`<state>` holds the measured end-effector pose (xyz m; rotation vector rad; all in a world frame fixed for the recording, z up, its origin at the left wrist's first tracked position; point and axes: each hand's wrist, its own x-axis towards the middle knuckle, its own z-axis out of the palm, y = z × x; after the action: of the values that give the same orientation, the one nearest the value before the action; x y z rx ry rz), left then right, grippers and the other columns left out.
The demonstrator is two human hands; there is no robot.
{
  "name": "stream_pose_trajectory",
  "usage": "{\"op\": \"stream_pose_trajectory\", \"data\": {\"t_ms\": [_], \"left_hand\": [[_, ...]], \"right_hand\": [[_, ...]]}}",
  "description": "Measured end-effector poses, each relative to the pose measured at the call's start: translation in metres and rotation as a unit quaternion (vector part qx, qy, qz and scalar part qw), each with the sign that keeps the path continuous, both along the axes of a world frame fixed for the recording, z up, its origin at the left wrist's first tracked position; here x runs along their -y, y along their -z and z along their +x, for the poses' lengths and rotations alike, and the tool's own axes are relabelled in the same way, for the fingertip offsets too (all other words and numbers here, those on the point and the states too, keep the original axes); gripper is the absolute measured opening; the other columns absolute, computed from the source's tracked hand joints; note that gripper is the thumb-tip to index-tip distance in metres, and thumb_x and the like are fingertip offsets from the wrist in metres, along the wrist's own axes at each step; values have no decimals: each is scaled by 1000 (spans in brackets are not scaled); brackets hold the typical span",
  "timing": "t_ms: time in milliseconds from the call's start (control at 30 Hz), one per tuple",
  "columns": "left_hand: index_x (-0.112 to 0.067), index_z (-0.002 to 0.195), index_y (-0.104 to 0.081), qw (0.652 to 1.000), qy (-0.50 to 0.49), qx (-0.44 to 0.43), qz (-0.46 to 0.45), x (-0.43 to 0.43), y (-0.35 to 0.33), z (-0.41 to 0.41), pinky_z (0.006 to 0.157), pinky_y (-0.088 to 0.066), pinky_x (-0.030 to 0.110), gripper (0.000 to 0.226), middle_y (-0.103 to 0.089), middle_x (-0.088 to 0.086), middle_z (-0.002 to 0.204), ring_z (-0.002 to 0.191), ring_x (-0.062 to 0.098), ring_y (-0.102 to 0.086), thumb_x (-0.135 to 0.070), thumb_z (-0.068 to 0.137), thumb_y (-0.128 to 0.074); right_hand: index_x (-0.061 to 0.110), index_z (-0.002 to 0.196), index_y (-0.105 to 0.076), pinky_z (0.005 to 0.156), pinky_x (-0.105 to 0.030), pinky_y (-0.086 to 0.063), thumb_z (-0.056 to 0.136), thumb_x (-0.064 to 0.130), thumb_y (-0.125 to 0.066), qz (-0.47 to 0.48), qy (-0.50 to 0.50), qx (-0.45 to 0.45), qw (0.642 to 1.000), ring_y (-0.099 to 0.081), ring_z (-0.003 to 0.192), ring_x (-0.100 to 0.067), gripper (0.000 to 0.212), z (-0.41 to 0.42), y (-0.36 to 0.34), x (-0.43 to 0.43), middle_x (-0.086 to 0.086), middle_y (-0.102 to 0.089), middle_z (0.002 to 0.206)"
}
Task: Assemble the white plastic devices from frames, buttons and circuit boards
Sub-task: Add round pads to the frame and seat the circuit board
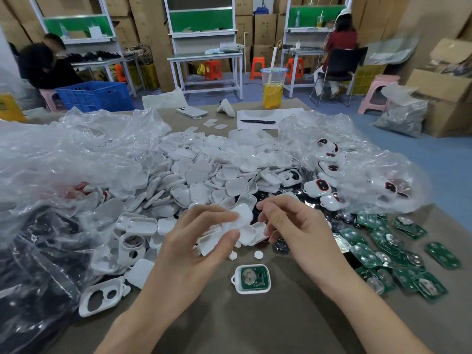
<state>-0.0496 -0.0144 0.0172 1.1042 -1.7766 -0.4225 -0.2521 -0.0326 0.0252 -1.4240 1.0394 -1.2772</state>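
Assembly is judged to be at an early-to-middle stage. On the worktop (pixel 255 325), at 6 o'clock from the hands, one white frame with a green board seated in it (pixel 251 278) is seen lying open side up, uncovered; a cover is taken to be the step in hand. The left hand (pixel 189 241) is closed round a small clutch of white covers (pixel 241 215), the thumb pressed under them and the fingers curled over the top. The right hand (pixel 293 226) is held just beside the clutch at 3 o'clock, its fingers bent and narrow; whether a cover is pinched or only approached cannot be told. Done work is noted at 1 o'clock: about seven closed devices with dark red buttons (pixel 322 186) are counted in a clear bag, with more perhaps hidden by the plastic. Left to do, by count: two empty frames (pixel 101 298) are plainly seen at 8 o'clock, with others half buried; loose circuit boards (pixel 398 254), well over a dozen, are spread at 4 o'clock; three small white discs (pixel 258 254) lie between the hands and the seated frame. The heap of covers (pixel 204 172) at 12 o'clock is too deep to be counted. Most of the stock is judged unassembled.
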Motion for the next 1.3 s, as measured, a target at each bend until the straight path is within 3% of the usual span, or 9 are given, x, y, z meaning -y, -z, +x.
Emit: {"op": "stream_pose_trajectory", "data": {"t_ms": [100, 200, 300, 500, 900, 1167, 1300], "left_hand": [[-50, 106, -68, 999, -23, 25, 7, -11, 8, 14, 85, -38, 3, 18, -64, -16, 119, 109, 2, -60, -45, 88, -67], [-50, 107, -66, 996, -23, 79, 18, -20, 17, 23, 87, -38, 4, 19, -61, -20, 120, 115, 3, -58, -51, 89, -62], [-47, 108, -66, 994, -21, 103, 30, -22, 20, 23, 91, -37, 6, 20, -59, -23, 120, 118, 4, -58, -52, 90, -60], [-45, 108, -67, 995, -26, 86, 45, -20, 19, 23, 86, -44, 11, 22, -59, -22, 120, 115, 6, -59, -55, 89, -59], [-47, 108, -66, 992, -13, 110, 57, -21, 20, 24, 90, -38, 6, 22, -58, -22, 122, 121, 6, -55, -55, 90, -58], [-48, 111, -65, 987, 45, 146, 44, -28, 15, 21, 95, -40, 14, 19, -58, -22, 123, 122, 9, -56, -51, 92, -61], [-47, 111, -64, 980, 74, 179, 39, -30, 14, 17, 91, -44, 17, 19, -57, -24, 121, 117, 6, -57, -50, 93, -61]], "right_hand": [[42, 106, -69, 72, -17, -50, 88, 58, -59, -55, 15, -149, 987, -64, 83, -10, 26, -10, 12, -16, 13, -69, 98], [46, 108, -64, 85, -8, -40, 86, 60, -60, -123, -29, -293, 948, -58, 109, -4, 26, -15, 21, -28, 23, -59, 115], [48, 110, -61, 90, -5, -36, 82, 64, -62, -119, -67, -355, 925, -50, 119, 3, 33, -16, 24, -30, 32, -51, 122], [41, 106, -69, 99, -12, -35, 79, 69, -66, -118, -98, -396, 906, -48, 120, 3, 39, -17, 25, -30, 33, -51, 122], [43, 107, -64, 97, -25, -41, 79, 73, -60, -114, -106, -412, 898, -49, 115, -2, 41, -18, 26, -28, 31, -55, 116], [65, 135, -32, 101, -18, -39, 71, 74, -70, -63, -105, -379, 917, -43, 126, 13, 75, -28, 27, -35, 37, -47, 130], [64, 140, -28, 102, -12, -35, 77, 68, -68, -71, -104, -388, 913, -41, 128, 13, 74, -30, 29, -37, 38, -47, 130]]}}
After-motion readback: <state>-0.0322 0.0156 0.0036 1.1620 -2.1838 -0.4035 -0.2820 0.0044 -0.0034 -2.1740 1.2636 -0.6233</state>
